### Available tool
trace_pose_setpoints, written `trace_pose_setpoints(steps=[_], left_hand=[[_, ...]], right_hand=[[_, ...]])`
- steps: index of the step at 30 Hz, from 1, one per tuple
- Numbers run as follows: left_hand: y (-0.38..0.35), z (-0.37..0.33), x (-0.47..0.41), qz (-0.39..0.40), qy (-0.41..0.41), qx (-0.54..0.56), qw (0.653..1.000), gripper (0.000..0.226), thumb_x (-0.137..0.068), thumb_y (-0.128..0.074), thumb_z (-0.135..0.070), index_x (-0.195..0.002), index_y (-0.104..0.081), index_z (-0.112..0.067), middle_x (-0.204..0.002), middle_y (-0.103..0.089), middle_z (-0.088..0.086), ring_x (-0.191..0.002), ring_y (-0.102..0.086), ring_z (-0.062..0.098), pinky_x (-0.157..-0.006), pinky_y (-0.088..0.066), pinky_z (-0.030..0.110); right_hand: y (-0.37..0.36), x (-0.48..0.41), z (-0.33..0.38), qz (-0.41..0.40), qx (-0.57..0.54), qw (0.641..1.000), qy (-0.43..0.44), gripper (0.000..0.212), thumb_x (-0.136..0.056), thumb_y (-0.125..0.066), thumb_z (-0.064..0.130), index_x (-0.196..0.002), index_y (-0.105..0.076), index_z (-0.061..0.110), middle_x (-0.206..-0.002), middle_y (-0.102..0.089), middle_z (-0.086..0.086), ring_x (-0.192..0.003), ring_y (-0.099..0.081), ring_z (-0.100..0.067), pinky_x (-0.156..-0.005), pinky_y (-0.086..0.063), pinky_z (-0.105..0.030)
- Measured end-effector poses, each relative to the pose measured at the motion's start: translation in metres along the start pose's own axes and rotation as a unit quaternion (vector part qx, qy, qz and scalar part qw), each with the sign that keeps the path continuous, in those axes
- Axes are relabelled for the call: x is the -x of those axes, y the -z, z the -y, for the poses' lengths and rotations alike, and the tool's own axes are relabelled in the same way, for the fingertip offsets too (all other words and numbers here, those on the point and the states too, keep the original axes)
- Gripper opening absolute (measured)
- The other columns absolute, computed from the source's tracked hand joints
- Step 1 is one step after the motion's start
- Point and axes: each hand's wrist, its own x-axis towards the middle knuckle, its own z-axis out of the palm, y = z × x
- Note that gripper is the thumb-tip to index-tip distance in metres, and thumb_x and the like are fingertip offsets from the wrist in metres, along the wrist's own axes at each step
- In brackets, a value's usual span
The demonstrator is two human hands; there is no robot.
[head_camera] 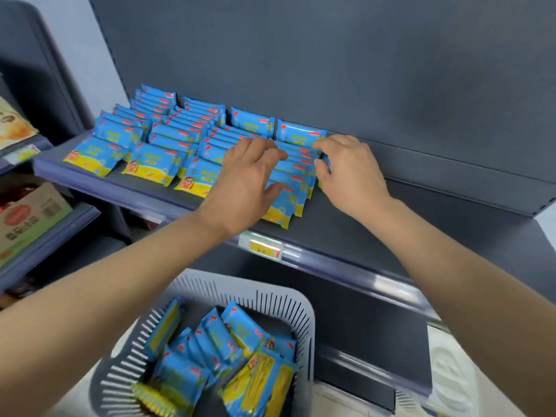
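The overlapped row of flat blue-and-yellow foil snack packets (293,176) lies on the dark grey metal shelf (346,233), between the two grips. The left hand (246,176) rests spread-fingered on its near side, and the right hand (346,173) pinches its right edge with curled fingers. The packets look light, slick and crushable, so they are probably best nudged by their edges.

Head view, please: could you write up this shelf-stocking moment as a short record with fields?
Work: lining up blue-and-yellow packets in rows on the shelf
Left hand: fingers spread, resting on the rightmost row
Right hand: fingers curled at that row's right edge, seemingly pinching a packet
Other rows: further left on the shelf
Basket: grey, slotted, below the shelf, holds loose packets
Price tag: on the shelf's front rail
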Motion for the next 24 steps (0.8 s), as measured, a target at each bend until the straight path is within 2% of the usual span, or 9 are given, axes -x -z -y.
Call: trace_pose_setpoints(steps=[2,7,12,15,19,21,24], left_hand=[[0.025,-0.003,0.017,-0.011,-0.008,0.0,1.0,0.043,-0.077,-0.049,-0.032,-0.111,-0.059,-0.006,-0.113,-0.057,0.012,-0.104,-0.05,0.032,-0.089,-0.036,0.039],[0.075,-0.009,0.046,-0.06,-0.041,-0.015,0.997,0.04,-0.078,-0.06,-0.023,-0.114,-0.057,-0.006,-0.115,-0.056,0.013,-0.105,-0.05,0.032,-0.089,-0.034,0.037],[0.103,-0.009,0.068,-0.09,-0.059,-0.015,0.994,0.041,-0.079,-0.055,-0.026,-0.115,-0.056,-0.007,-0.116,-0.056,0.013,-0.106,-0.046,0.029,-0.089,-0.031,0.035],[0.099,-0.004,0.089,-0.089,-0.052,0.002,0.995,0.041,-0.077,-0.058,-0.025,-0.115,-0.056,-0.007,-0.117,-0.055,0.013,-0.106,-0.048,0.029,-0.09,-0.034,0.039],[0.062,0.007,0.133,0.005,-0.051,0.047,0.998,0.043,-0.077,-0.06,-0.022,-0.117,-0.055,-0.007,-0.117,-0.054,0.013,-0.107,-0.047,0.03,-0.09,-0.038,0.04],[0.037,0.016,0.156,0.07,-0.039,0.055,0.995,0.044,-0.076,-0.061,-0.02,-0.118,-0.055,-0.005,-0.117,-0.055,0.015,-0.107,-0.047,0.031,-0.09,-0.038,0.04],[0.002,0.033,0.187,0.166,0.023,0.062,0.984,0.043,-0.08,-0.067,-0.014,-0.12,-0.057,-0.005,-0.119,-0.054,0.016,-0.111,-0.048,0.035,-0.093,-0.038,0.043]], right_hand=[[0.01,0.011,0.022,-0.026,0.014,0.999,0.015,0.028,-0.09,-0.051,0.013,-0.116,-0.061,0.005,-0.115,-0.062,-0.014,-0.109,-0.053,-0.035,-0.091,-0.039,-0.041],[0.035,0.033,0.07,-0.075,0.024,0.996,0.038,0.031,-0.09,-0.051,0.015,-0.119,-0.059,0.005,-0.117,-0.062,-0.013,-0.113,-0.051,-0.035,-0.094,-0.036,-0.041],[0.047,0.053,0.101,-0.128,0.035,0.989,0.066,0.033,-0.081,-0.052,0.017,-0.11,-0.063,0.004,-0.107,-0.066,-0.014,-0.107,-0.055,-0.037,-0.09,-0.038,-0.042],[0.034,0.07,0.112,-0.118,0.031,0.99,0.07,0.032,-0.079,-0.055,0.016,-0.108,-0.064,0.004,-0.102,-0.066,-0.013,-0.104,-0.057,-0.036,-0.088,-0.037,-0.04],[-0.015,0.102,0.112,-0.037,0.026,0.996,0.073,0.027,-0.077,-0.059,0.015,-0.101,-0.066,0.007,-0.096,-0.067,-0.012,-0.098,-0.059,-0.034,-0.083,-0.041,-0.04],[-0.047,0.12,0.11,0.067,0.013,0.996,0.049,0.026,-0.083,-0.055,0.015,-0.107,-0.064,0.008,-0.103,-0.065,-0.011,-0.105,-0.055,-0.033,-0.087,-0.037,-0.039],[-0.099,0.147,0.103,0.225,0.026,0.974,0.015,0.031,-0.09,-0.048,0.018,-0.119,-0.057,0.012,-0.118,-0.061,-0.008,-0.116,-0.05,-0.03,-0.094,-0.037,-0.038]])
